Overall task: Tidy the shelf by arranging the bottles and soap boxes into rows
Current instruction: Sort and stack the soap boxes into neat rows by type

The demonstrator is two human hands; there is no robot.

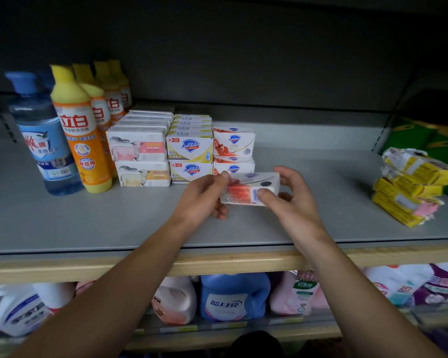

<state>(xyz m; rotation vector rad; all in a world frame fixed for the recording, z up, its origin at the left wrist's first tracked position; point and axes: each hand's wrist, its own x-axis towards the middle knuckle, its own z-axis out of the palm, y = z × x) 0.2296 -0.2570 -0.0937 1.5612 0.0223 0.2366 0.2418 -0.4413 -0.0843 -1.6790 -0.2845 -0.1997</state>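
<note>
Observed: both hands hold a single soap box above the grey shelf, just in front of the red-and-white Safeguard stack. The left hand pinches the box's left end, thumb below and fingers on top; the right hand grips its right end, thumb pressed on the barcode face. Neither hand is spread wide; each is closed on the box.

Orientation: the box's long axis runs left to right, roughly parallel to the shelf's front edge. The printed back panel with barcode faces the camera and slightly upward; the branded front is turned away and cannot be seen. The box appears lifted clear of the shelf, though the underside is hidden by fingers.

Step in hand, by judgement: placement of a loose box into the soap rows. The sheep-print boxes, the yellow Safeguard boxes, the yellow bottles and the blue bottle already stand in rows at the left.

Next move, by judgement: the box wants turning so its front faces outward, then setting square against or in front of the matching red stack. The yellow packets at the right lie in a crooked pile and remain unsorted
</note>
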